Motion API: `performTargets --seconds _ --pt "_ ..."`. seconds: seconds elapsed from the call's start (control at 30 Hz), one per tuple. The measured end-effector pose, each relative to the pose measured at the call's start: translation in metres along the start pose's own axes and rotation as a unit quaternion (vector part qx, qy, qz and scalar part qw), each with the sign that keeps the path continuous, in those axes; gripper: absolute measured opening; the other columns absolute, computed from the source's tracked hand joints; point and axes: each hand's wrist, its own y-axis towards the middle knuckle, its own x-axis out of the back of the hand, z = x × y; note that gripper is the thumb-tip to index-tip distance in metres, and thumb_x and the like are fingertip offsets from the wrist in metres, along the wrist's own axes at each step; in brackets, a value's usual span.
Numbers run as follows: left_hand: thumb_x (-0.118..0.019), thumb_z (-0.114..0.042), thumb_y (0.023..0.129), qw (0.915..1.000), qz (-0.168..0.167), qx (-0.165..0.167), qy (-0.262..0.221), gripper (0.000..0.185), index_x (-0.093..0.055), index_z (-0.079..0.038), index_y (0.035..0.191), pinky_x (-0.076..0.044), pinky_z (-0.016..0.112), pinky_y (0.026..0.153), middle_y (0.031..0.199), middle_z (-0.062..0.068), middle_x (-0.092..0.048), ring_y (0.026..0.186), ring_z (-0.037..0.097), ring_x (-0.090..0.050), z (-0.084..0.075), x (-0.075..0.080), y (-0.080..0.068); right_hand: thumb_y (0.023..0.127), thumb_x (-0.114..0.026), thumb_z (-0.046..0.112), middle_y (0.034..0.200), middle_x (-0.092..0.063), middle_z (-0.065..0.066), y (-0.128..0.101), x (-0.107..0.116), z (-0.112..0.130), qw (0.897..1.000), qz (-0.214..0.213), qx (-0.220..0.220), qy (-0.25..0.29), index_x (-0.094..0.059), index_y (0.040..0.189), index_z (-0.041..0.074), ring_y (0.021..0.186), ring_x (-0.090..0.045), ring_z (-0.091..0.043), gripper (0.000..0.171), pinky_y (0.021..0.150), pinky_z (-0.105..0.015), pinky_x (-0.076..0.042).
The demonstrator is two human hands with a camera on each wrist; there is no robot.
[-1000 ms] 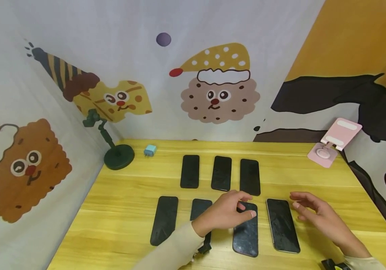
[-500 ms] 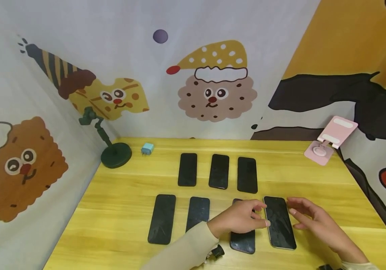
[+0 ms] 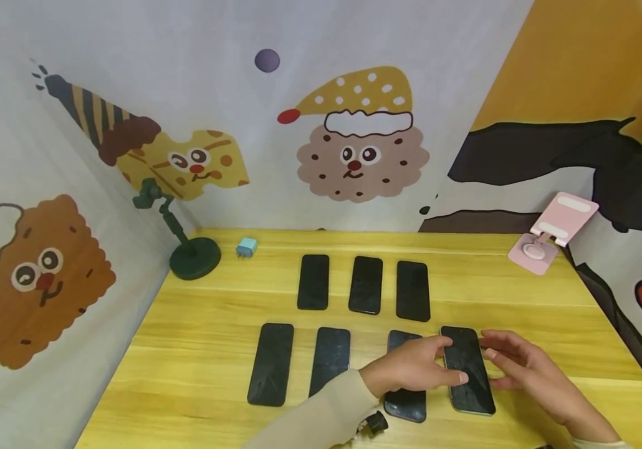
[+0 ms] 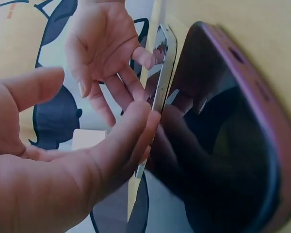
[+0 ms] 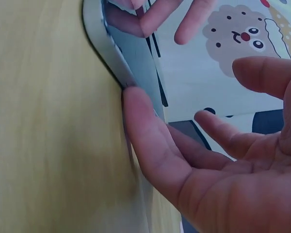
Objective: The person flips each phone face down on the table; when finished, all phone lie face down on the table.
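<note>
A dark-screened smartphone (image 3: 471,362) with a silver edge lies at the right end of the front row, between both hands. My left hand (image 3: 417,365) reaches over the neighbouring phone (image 3: 406,406); its fingers are at the silver-edged phone's left side and its thumb extends over the screen. On the opposite side, my right hand (image 3: 528,368) has loosely bent fingers, a fingertip (image 5: 138,99) touching the phone's long edge in the right wrist view. Its thumb stays off the screen. In the left wrist view the neighbouring phone shows a pinkish edge. The left hand partly covers that phone.
Two more phones, a left one (image 3: 271,363) and a bluish one (image 3: 330,358), continue the front row. Three phones form a back row, with one (image 3: 366,285) in its middle. A green stand (image 3: 195,258), a blue charger plug (image 3: 247,247) and a pink phone stand (image 3: 565,218) stand farther back.
My left hand has moved right, from above the neighbouring phone to the left edge of the silver-edged one. My right hand has stayed near that phone's right edge, its fingers slightly closer.
</note>
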Motion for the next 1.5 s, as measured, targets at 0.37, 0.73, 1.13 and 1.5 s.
performTargets --seconds 0.37,0.73,1.13,1.5 --pt "-0.079 -0.019 0.097 0.9778 -0.057 0.012 -0.201 0.058 -0.056 -0.019 0.150 -0.060 0.041 0.088 0.132 0.011 -0.067 0.108 0.023 -0.071 -0.002 -0.007 0.004 0.110 -0.060 0.023 0.153 -0.044 -0.038 0.000 -0.003 0.005 1.000 -0.008 0.005 0.006 -0.032 0.158 -0.007 0.109 -0.066 0.000 0.063 0.080 -0.040 -0.066" --pt "-0.074 0.000 0.096 0.9410 -0.068 -0.019 -0.331 0.066 -0.046 -0.010 0.156 -0.063 0.047 0.092 0.122 0.010 -0.060 0.097 0.028 -0.074 -0.005 -0.014 0.007 0.103 -0.071 0.022 0.143 -0.056 -0.030 0.001 -0.011 0.006 0.998 -0.028 0.014 -0.054 -0.043 0.153 -0.005 0.106 -0.063 0.001 0.063 0.079 -0.034 -0.065" --pt "-0.059 0.017 0.094 0.9185 -0.046 -0.054 -0.389 0.061 -0.057 -0.011 0.149 -0.062 0.051 0.094 0.100 0.005 -0.053 0.096 0.023 -0.069 -0.003 -0.026 0.018 0.109 -0.062 0.024 0.148 -0.052 -0.036 -0.004 -0.027 0.019 0.998 -0.026 0.038 -0.043 -0.035 0.158 -0.005 0.106 -0.062 0.006 0.063 0.076 -0.034 -0.065" --pt "-0.057 0.020 0.095 0.9124 -0.026 -0.050 -0.405 0.067 -0.052 -0.020 0.149 -0.060 0.053 0.098 0.135 0.014 -0.051 0.110 0.031 -0.069 -0.001 -0.031 0.020 0.108 -0.063 0.030 0.153 -0.047 -0.037 -0.003 -0.029 0.025 0.998 0.001 0.003 -0.064 -0.030 0.163 0.000 0.127 -0.062 -0.039 0.071 0.074 -0.037 -0.065"
